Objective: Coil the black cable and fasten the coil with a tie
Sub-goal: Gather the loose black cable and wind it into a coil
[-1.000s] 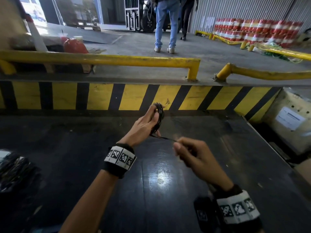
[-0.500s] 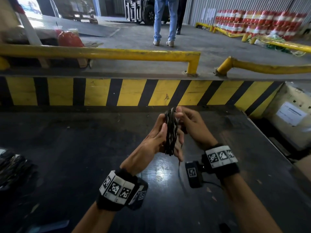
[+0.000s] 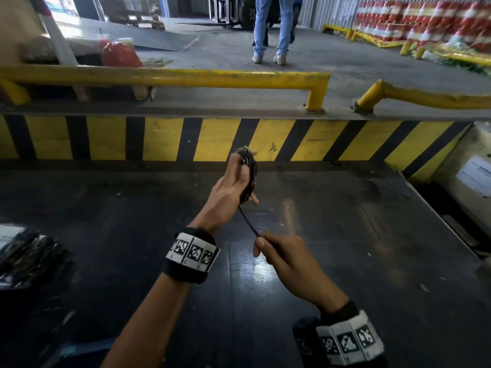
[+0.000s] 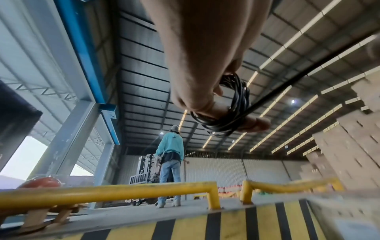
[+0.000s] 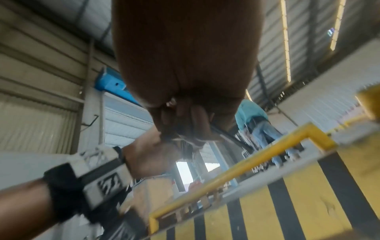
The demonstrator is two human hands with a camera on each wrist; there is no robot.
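Left hand [image 3: 228, 191] fingers gripping the black cable coil [image 3: 248, 176] above the dark bench [image 3: 372, 248], a thin strand [image 3: 248, 221] running toward 5 o'clock, right hand [image 3: 287, 264] fingers pinching its end

A dark, glossy worktop [image 3: 345, 261] bears a heap of black bundles [image 3: 29, 256] at its left edge; small scraps lie scattered across it.
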